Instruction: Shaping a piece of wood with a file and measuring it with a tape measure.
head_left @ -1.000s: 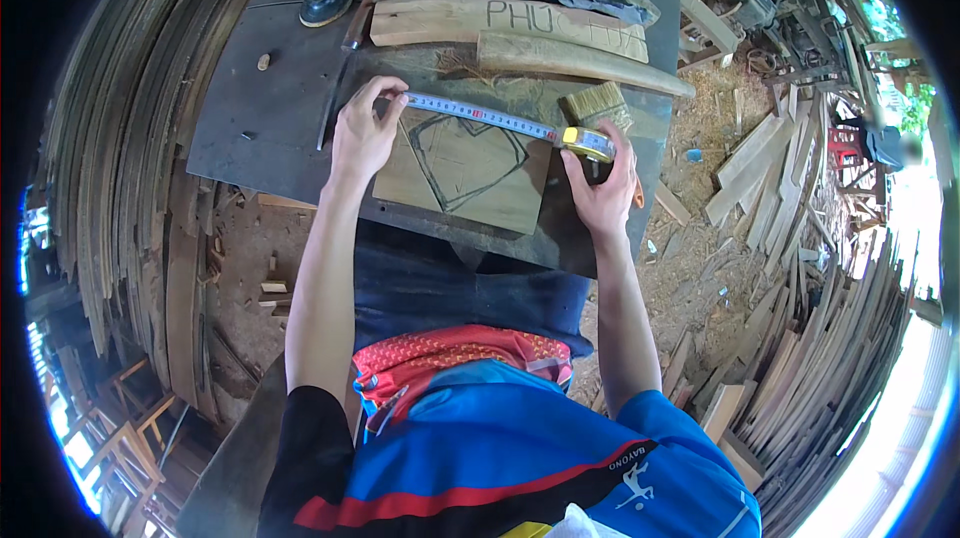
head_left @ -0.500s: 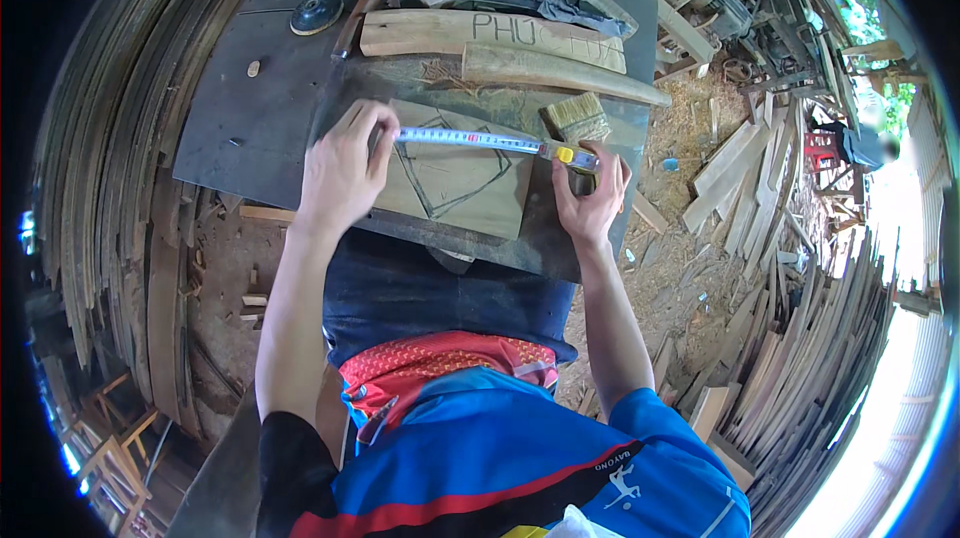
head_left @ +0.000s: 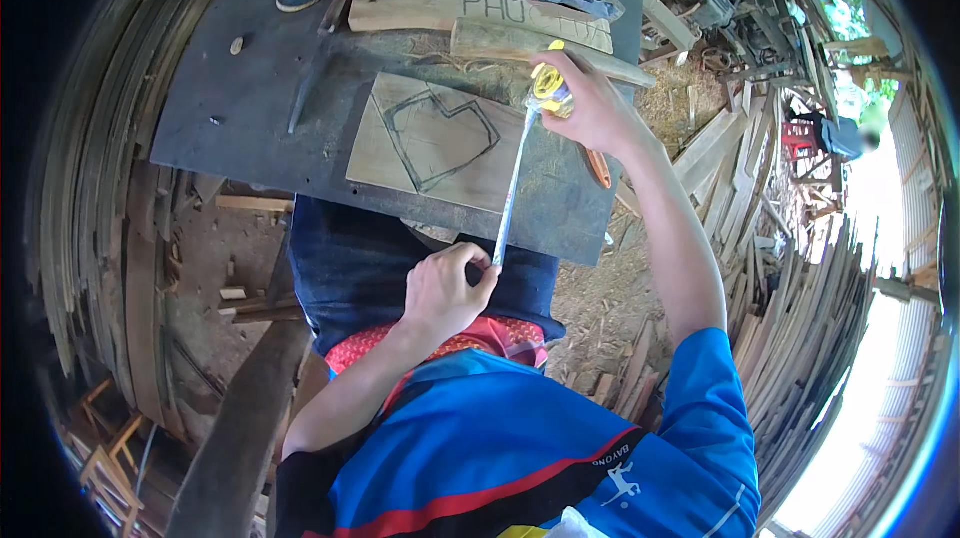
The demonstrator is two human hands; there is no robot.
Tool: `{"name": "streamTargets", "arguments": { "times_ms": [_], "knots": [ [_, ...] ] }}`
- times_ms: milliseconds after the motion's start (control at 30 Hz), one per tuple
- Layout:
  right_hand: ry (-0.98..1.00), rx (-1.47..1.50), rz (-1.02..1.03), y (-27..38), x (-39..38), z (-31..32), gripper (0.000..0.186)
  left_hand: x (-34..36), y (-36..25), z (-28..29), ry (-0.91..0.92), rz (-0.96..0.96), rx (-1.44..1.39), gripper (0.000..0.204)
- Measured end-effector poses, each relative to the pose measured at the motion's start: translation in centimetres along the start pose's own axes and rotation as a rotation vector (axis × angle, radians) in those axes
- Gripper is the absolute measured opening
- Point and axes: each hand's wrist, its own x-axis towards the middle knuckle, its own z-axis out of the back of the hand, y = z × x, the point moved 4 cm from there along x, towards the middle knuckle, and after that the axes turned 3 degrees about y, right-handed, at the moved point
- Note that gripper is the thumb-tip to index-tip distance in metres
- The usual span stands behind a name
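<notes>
Yellow tape measure (head_left: 549, 85) sits in the right hand (head_left: 596, 106), fingers curled, just far-right of the wooden board (head_left: 438, 143); the left hand (head_left: 443, 290) pinches the near end of the blade (head_left: 514, 178). Formerly crosswise, it now apparently gauges the board's depth.

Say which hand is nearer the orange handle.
Right. The right hand, gripping the yellow tape measure, is just above the orange handle in the picture; the left hand, pinching the tape blade, is farther off, to its lower left.
</notes>
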Motion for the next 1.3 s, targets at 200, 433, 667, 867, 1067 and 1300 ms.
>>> {"name": "streamTargets", "arguments": {
  "times_ms": [200, 433, 667, 867, 1067, 1300],
  "knots": [
    [0.062, -0.079, 0.086, 0.3, 1.8, -0.8, 0.049, 0.9, 0.9, -0.4, 0.004, 0.083, -0.072, 0.024],
    [0.272, -0.147, 0.136, -0.1, 2.6, -1.9, 0.020, 2.1, 2.0, -0.2, -0.030, 0.113, -0.064, 0.028],
    [0.202, -0.128, 0.176, -0.2, 2.6, -2.3, 0.019, 3.0, 1.0, 0.2, -0.016, 0.147, -0.059, 0.027],
    [0.207, -0.192, 0.128, 0.0, 2.2, -2.7, 0.015, 4.1, 0.8, -0.3, -0.120, 0.077, -0.073, 0.028],
    [0.154, -0.227, 0.188, 1.3, 2.8, -3.2, 0.032, 3.8, 0.5, -0.7, -0.206, 0.006, 0.035, 0.033],
    [-0.056, 0.173, 0.021, -0.1, 1.6, -2.3, 0.060, 4.4, 0.4, 0.1, -0.261, -0.039, 0.041, 0.031]
  ]
}}
